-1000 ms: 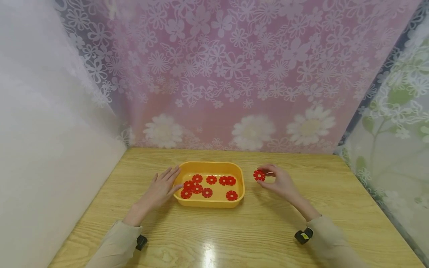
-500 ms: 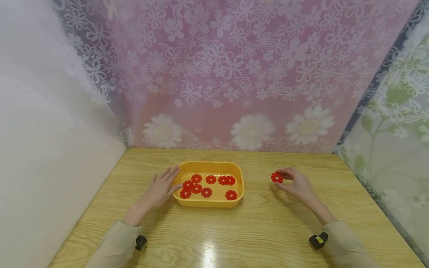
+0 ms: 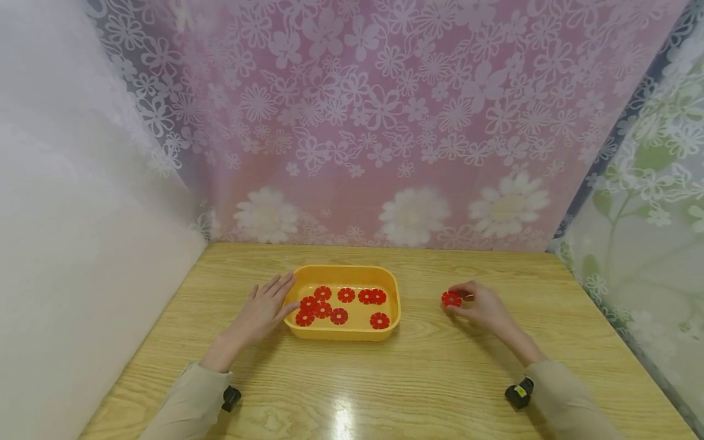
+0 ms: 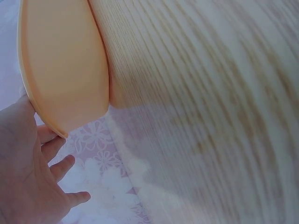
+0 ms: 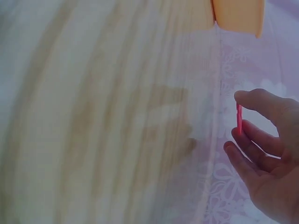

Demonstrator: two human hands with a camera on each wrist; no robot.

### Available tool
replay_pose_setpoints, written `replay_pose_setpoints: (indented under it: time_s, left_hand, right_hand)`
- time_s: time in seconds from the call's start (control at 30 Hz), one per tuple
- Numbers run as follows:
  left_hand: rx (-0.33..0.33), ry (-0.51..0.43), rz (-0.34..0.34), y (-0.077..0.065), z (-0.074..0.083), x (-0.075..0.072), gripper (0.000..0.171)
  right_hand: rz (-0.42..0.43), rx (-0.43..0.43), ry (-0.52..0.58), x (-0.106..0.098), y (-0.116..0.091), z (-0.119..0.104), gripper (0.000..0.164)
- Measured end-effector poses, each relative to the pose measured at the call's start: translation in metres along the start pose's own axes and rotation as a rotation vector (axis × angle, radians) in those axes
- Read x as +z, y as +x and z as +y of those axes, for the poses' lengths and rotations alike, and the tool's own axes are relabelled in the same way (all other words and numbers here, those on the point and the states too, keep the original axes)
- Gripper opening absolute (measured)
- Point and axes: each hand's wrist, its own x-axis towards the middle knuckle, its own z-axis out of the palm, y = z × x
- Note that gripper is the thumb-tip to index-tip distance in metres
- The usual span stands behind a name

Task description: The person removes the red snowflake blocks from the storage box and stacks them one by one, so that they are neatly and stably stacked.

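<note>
My right hand (image 3: 484, 307) pinches a red snowflake building disc (image 3: 451, 299) by its edge, between thumb and fingertips, low over the table right of the bin. In the right wrist view the disc (image 5: 239, 119) appears edge-on. My left hand (image 3: 263, 310) rests at the left end of a yellow plastic bin (image 3: 341, 335), fingers fairly straight and spread along the rim, thumb reaching over it. Inside the bin lie several more red snowflake discs (image 3: 339, 316), some overlapping. The left wrist view shows the fingertips (image 4: 58, 144) against the bin's rim.
Everything stands on a wood-grain table (image 3: 352, 379). A pink floral curtain (image 3: 341, 122) hangs behind it, a pale wall (image 3: 99, 183) rises at the left, and a green floral cloth (image 3: 643, 244) hangs at the right.
My right hand has carried the red snowflake disc to the right, away from the bin, and then lowered it towards the table, the disc tilting flatter. My left hand has stayed in place.
</note>
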Motion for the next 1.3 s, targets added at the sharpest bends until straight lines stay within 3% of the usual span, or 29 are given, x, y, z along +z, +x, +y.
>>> replay_pose_setpoints:
  time_s: [0.4,1.2,1.3]
  left_hand:
    - [0.000,0.022,0.007,0.0013,0.0003,0.0013,0.068]
    - [0.006,0.018,0.012,0.0000,0.0008,0.0006,0.067]
    - [0.007,0.020,0.013,-0.0002,0.0010,0.0007,0.067]
  right_hand:
    - [-0.108,-0.014,-0.081,0.0029,0.0017,0.0014,0.037]
    - [-0.128,-0.024,-0.088,0.0030,0.0019,0.0012,0.038]
    - [-0.091,-0.027,-0.063,0.0008,0.0019,0.0011,0.035]
